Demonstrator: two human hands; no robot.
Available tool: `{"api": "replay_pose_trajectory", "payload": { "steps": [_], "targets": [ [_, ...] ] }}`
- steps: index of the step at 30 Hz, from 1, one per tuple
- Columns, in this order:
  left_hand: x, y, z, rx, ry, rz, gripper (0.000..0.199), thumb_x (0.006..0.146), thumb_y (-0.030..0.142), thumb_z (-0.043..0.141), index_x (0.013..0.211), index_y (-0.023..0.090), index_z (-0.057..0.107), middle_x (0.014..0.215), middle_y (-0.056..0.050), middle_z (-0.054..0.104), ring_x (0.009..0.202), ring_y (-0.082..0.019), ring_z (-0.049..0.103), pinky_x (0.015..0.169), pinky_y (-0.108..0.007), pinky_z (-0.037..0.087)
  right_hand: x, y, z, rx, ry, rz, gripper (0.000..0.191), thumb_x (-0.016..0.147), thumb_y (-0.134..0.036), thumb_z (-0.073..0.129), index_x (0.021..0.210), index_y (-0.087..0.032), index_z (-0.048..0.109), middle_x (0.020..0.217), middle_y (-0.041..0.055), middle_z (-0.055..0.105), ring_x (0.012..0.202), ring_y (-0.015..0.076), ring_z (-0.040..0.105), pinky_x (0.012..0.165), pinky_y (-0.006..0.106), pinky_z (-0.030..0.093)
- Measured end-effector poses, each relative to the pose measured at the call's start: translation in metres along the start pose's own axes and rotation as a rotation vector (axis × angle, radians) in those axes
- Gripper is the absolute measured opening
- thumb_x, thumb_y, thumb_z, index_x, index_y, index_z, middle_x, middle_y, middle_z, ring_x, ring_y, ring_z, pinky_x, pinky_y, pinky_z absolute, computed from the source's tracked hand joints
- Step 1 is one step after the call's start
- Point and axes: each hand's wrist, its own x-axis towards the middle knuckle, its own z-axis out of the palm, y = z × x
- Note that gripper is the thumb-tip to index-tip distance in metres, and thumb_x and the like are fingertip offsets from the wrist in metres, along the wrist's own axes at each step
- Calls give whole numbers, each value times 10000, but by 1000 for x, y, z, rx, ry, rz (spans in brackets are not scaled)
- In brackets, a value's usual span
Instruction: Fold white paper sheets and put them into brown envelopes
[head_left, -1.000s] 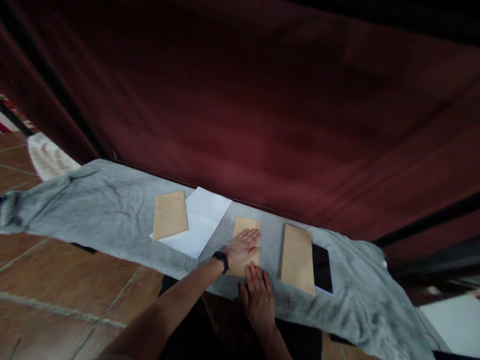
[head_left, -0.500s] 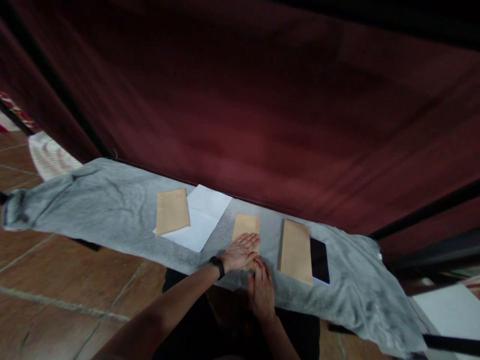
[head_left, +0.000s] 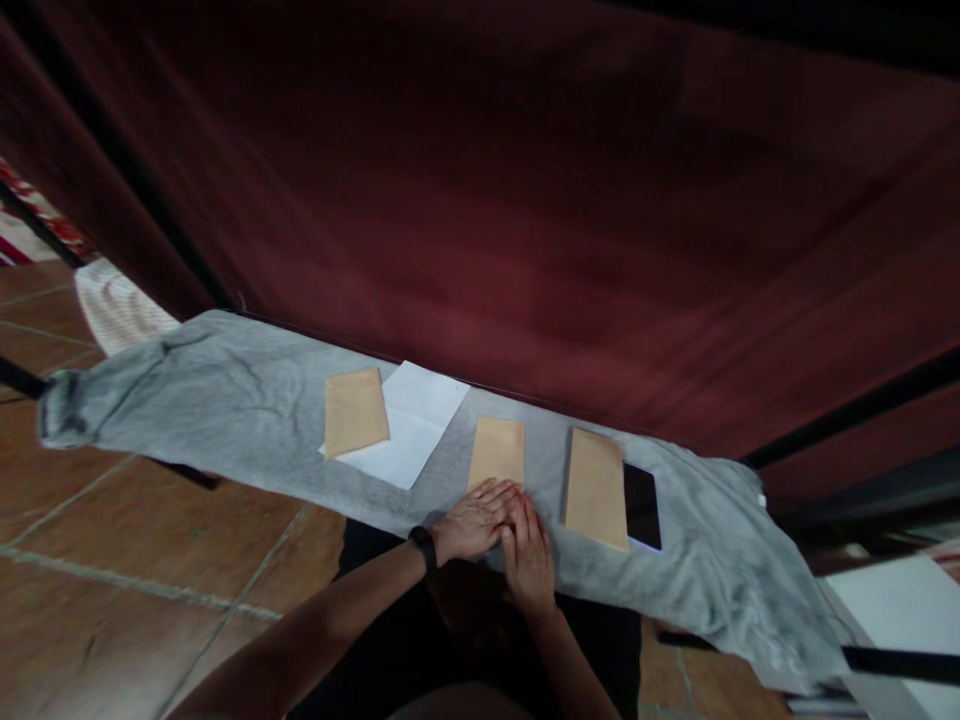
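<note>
A: Where is the tan, rectangular paper envelope (head_left: 496, 450)?
B: Mid-bench, flat on the soft grey cloth (head_left: 247, 395), between two other tan pieces. Its far end points toward the dark red fabric curtain (head_left: 480, 220).
A: And its long axis?
B: It seems to run away from the person, near to far, though the hands hide the near end.
A: How are the hands set?
B: The left hand (head_left: 475, 520), with a black band (head_left: 424, 549) at its wrist, lies palm down across that near end, fingers close together. The right hand (head_left: 531, 560) reaches in, its fingertips meeting the left's. Whether either pinches the paper, I can't tell.
A: What lies around them?
B: To the right, a tan, oblong paper packet (head_left: 596, 490) beside a flat, black-screened device (head_left: 643, 508); to the left, a squarish tan envelope (head_left: 355, 412) partly covering a creased white paper sheet (head_left: 412, 430).
</note>
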Motion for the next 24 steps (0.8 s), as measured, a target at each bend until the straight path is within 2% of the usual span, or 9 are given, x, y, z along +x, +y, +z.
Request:
{"api": "replay_pose_trajectory", "payload": {
  "steps": [8, 15, 20, 24],
  "targets": [
    [-19, 12, -13, -32, 57, 77, 596, 988, 428, 455, 1499, 135, 365, 1537, -133, 428, 1459, -214, 327, 1233, -392, 172, -5, 4, 6, -55, -41, -42, 543, 1050, -352, 232, 1551, -147, 273, 1550, 108, 411, 1422, 198, 387, 1162, 409, 303],
    [-29, 10, -8, -35, 54, 143, 654, 946, 490, 544, 1449, 87, 433, 1484, -171, 487, 1443, -232, 356, 1229, -397, 203, -10, 6, 5, -108, -74, -97, 541, 1049, -344, 233, 1540, -127, 300, 1526, 129, 441, 1419, 215, 391, 1172, 442, 249],
    [-31, 9, -11, -45, 4, 162, 682, 948, 502, 541, 1458, 67, 412, 1480, -192, 483, 1442, -240, 357, 1233, -409, 174, -11, 7, 5, -142, -116, -104, 555, 1048, -364, 240, 1544, -119, 287, 1553, 126, 394, 1432, 220, 369, 1179, 446, 232],
    [-31, 10, -14, -53, -30, 151, 660, 960, 500, 520, 1480, 116, 391, 1510, -166, 454, 1455, -232, 334, 1235, -408, 150, -13, 8, 6, -162, -120, -120, 570, 1047, -379, 238, 1548, -110, 271, 1559, 136, 376, 1431, 229, 370, 1185, 458, 221]
  ]
}}
